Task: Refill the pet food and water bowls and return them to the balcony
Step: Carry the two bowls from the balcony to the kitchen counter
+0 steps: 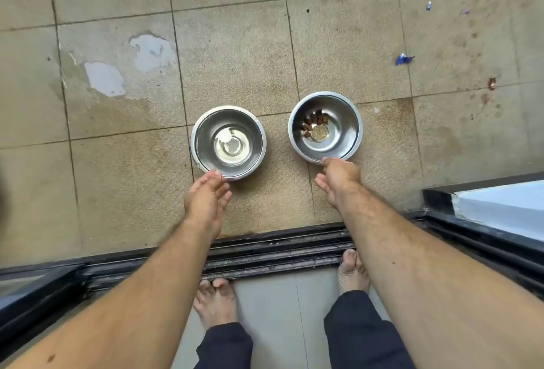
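Two steel bowls stand side by side on the balcony tiles. The left bowl (228, 142) holds a little water. The right bowl (325, 126) holds a few brown kibble pieces and some crumbs at its bottom. My left hand (206, 196) reaches out with relaxed fingers, its thumb touching the near rim of the water bowl. My right hand (338, 178) reaches to the food bowl, its fingertips at the near rim; how it holds the rim is hidden by the back of the hand.
A black sliding-door track (276, 251) runs across just in front of my bare feet (216, 301). A dark door frame (482, 230) stands at the right. The stained floor tiles (235, 44) carry white patches at the left and small blue scraps (404, 59) at the right.
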